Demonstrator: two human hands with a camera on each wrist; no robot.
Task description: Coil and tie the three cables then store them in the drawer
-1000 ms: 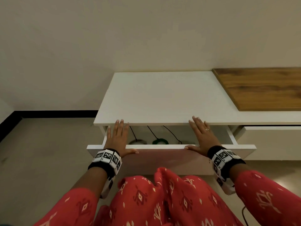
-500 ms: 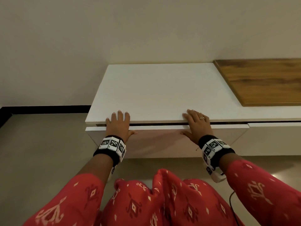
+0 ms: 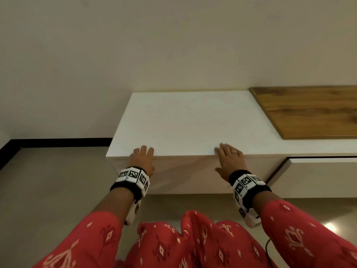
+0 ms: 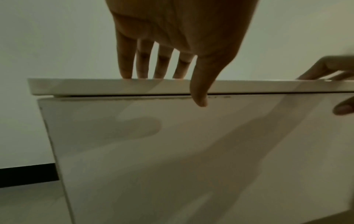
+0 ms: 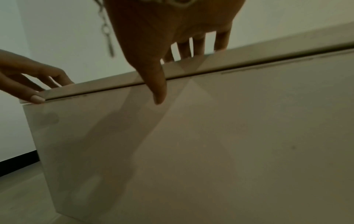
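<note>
The white drawer (image 3: 191, 175) sits pushed in under the white cabinet top (image 3: 185, 120), its front (image 4: 172, 151) (image 5: 210, 136) flush with the edge. My left hand (image 3: 142, 160) lies flat against the drawer front at the left, straight fingers (image 4: 124, 66) reaching up onto the top's edge. At the right, my right hand (image 3: 229, 161) lies flat the same way, thumb (image 5: 159, 91) down on the front. Both hands hold nothing. The cables are hidden inside the drawer.
A wooden panel (image 3: 309, 111) covers the cabinet top at the right. A second white drawer front (image 3: 318, 175) stands to the right. The beige wall (image 3: 173, 45) rises behind, with a black skirting (image 3: 58, 142) and grey floor at the left.
The drawer, open a second ago with coiled cables showing inside, has been pushed fully in by both flat hands. The cables are out of sight now.
</note>
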